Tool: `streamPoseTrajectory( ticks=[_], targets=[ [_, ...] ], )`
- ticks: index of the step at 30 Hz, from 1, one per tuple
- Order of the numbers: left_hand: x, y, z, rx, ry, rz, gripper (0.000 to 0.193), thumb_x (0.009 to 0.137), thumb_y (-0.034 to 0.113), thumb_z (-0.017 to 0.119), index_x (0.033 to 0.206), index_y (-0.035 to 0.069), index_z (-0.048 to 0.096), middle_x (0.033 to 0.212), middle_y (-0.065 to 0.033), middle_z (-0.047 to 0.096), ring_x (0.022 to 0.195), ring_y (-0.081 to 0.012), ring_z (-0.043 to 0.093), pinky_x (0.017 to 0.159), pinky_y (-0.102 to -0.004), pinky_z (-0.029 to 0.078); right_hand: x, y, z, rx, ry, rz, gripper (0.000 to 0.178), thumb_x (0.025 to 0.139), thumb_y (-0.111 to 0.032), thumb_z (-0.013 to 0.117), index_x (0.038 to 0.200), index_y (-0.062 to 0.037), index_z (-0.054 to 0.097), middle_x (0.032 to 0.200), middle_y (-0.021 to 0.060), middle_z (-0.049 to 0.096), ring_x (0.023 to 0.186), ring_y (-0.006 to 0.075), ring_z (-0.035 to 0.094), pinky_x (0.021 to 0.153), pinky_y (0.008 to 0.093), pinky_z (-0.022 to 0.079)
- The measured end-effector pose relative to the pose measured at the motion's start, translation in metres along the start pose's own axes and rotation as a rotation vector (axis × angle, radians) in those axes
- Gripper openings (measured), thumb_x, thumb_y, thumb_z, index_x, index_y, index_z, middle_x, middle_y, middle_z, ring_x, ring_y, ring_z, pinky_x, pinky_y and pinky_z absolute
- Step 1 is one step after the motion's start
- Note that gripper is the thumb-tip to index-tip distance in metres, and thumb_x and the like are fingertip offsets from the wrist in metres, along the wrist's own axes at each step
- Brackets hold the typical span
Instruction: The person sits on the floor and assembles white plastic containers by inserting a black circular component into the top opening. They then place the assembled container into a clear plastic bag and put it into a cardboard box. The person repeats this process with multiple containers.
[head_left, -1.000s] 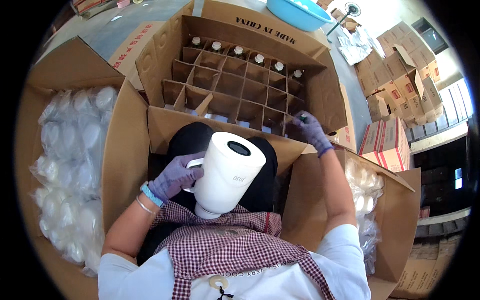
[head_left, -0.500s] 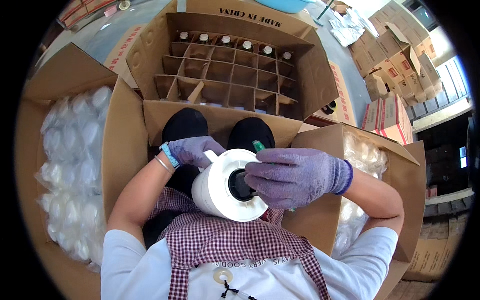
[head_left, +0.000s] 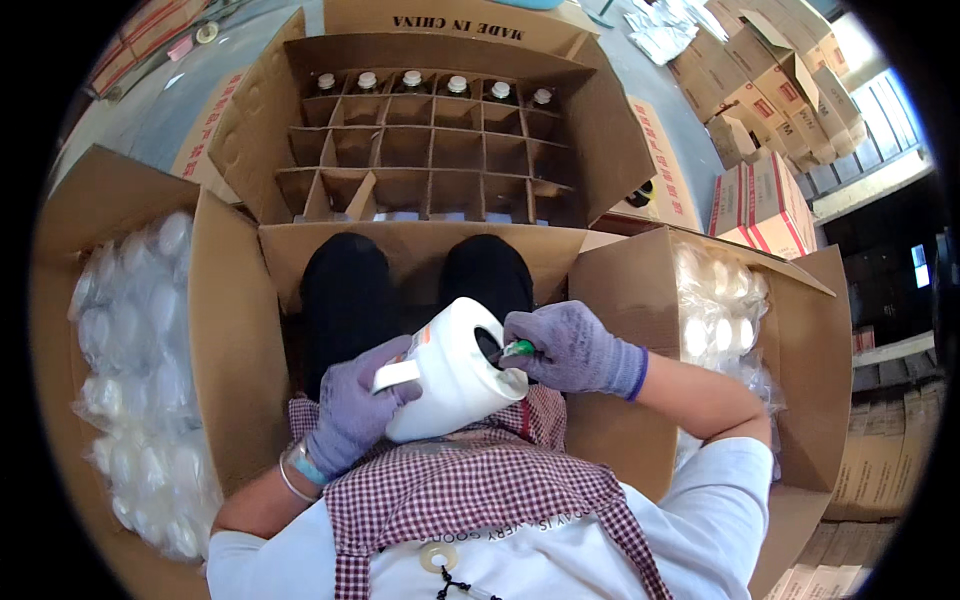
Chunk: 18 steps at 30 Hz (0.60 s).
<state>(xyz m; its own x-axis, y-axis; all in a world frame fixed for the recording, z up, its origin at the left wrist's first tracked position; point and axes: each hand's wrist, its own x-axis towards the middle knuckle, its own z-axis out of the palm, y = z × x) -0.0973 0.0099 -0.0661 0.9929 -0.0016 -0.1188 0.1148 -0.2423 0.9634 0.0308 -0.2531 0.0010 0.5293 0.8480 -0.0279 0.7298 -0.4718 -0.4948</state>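
Observation:
Across my lap lies a white jug (head_left: 445, 385) with a side handle, its round dark mouth tilted up toward the right. My gloved left hand (head_left: 352, 408) is closed around the handle (head_left: 397, 375). At the mouth, my gloved right hand (head_left: 570, 348) is closed on a small tool with a green handle (head_left: 518, 348). The tool's far end reaches the opening, but its tip is too hidden to make out. Both gloves are purple-grey.
A divided carton (head_left: 430, 245) ahead holds several white-capped bottles (head_left: 412, 80) in its far row. Open cartons stand on my left (head_left: 235, 330) and right (head_left: 625, 380), with plastic-wrapped white pieces (head_left: 140, 340) inside. Stacked boxes (head_left: 765, 205) stand at the far right.
The jug has turned from facing up at me to tilting right, showing its side. My left hand has come nearer my body, and my right hand has drawn together around the green handle.

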Motion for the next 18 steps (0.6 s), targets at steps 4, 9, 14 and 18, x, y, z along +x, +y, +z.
streamPoseTrajectory(
  ticks=[4,9,14,18],
  targets=[
    [0.008,0.009,-0.006,0.010,0.034,-0.029,0.068,0.078,0.033,0.082,0.134,0.002,0.059,0.114,-0.0126,0.070,0.101,-0.0184,0.067,0.091,-0.0327,0.053,0.011,0.024,-0.008,0.063,0.122,-0.227,0.027,0.084,-0.035,0.073,0.092,-0.0105,0.063,0.070,0.0106,0.061,0.064,0.0311,0.062,0.059,0.0412,0.047],
    [0.034,0.008,0.000,-0.077,0.167,0.103,0.070,0.075,0.026,0.084,0.135,0.001,0.057,0.107,-0.0091,0.071,0.087,-0.0130,0.065,0.080,-0.0299,0.054,0.029,0.046,-0.008,-0.187,0.690,-0.480,0.036,0.077,-0.039,0.076,0.096,-0.0096,0.066,0.076,0.0065,0.061,0.064,0.0289,0.060,0.058,0.0398,0.045],
    [0.051,0.026,-0.043,-0.145,-0.025,0.011,0.052,0.073,0.017,0.086,0.118,-0.003,0.069,0.109,-0.0099,0.072,0.097,-0.0153,0.067,0.090,-0.0310,0.053,0.027,-0.002,-0.017,-0.060,0.480,-0.136,0.031,0.083,-0.037,0.071,0.097,-0.0101,0.064,0.078,0.0069,0.060,0.072,0.0269,0.065,0.065,0.0381,0.049],
    [0.043,0.059,-0.051,0.084,-0.383,0.067,0.047,0.072,0.019,0.087,0.112,0.000,0.073,0.105,-0.0096,0.075,0.095,-0.0135,0.068,0.088,-0.0302,0.054,0.049,0.072,-0.039,0.588,0.617,-0.660,0.025,0.092,-0.034,0.068,0.090,-0.0107,0.061,0.072,0.0046,0.061,0.065,0.0230,0.062,0.063,0.0340,0.050]
  ],
)
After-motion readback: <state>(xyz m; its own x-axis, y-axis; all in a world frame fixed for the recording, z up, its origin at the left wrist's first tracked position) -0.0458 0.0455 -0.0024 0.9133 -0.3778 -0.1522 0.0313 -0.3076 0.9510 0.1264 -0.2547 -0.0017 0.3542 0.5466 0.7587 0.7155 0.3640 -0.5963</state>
